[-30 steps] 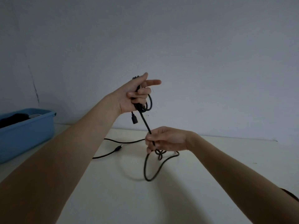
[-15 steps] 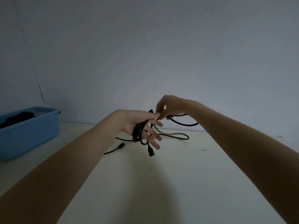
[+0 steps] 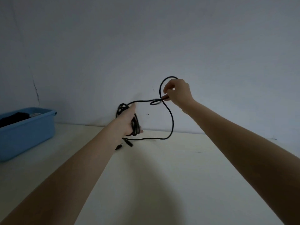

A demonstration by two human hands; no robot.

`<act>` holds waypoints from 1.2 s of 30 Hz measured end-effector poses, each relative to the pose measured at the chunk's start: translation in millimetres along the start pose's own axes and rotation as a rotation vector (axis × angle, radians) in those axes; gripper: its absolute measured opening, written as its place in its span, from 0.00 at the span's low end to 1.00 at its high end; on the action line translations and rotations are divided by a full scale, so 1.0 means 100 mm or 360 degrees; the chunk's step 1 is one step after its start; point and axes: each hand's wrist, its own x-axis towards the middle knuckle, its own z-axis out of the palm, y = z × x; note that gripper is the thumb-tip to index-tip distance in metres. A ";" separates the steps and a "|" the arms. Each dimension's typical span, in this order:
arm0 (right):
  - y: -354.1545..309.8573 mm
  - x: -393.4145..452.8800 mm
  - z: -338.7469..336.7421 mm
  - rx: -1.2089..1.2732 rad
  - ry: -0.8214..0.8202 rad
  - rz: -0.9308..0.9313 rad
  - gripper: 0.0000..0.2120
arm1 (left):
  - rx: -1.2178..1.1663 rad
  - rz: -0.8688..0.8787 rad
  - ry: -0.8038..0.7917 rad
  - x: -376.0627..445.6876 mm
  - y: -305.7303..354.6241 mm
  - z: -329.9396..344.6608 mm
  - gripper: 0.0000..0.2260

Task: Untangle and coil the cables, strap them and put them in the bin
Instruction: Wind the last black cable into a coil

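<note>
Head view: the left hand (image 3: 129, 120) wears the black cable (image 3: 170, 125) in wraps, held above the table (image 3: 162, 176); the right hand (image 3: 177, 92) pinches a small kinked loop (untwist it first), then lay the next wrap flat.

No lettering, label, brand, number or sign can be read anywhere in this view. The blue bin (image 3: 27, 133) at the left edge of the table shows a plain wall with no print on it, and the dark things inside it are too dim to make out any marking. The black cable (image 3: 170, 124) and its plugs carry nothing legible. The wall behind bears only a few faint dark scratches, which form no letters.
</note>
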 end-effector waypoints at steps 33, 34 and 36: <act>-0.09 -0.28 -0.06 0.0324 -0.1360 0.0574 0.21 | -0.0351 0.0459 -0.0416 -0.07 0.44 0.12 0.10; -0.11 -0.32 0.00 0.0091 -0.1408 0.0432 0.20 | -0.0329 0.0468 -0.0436 -0.08 0.44 0.13 0.08; -0.10 -0.38 0.10 -0.0085 -0.1372 0.0261 0.20 | -0.0323 0.0492 -0.0468 -0.09 0.44 0.13 0.07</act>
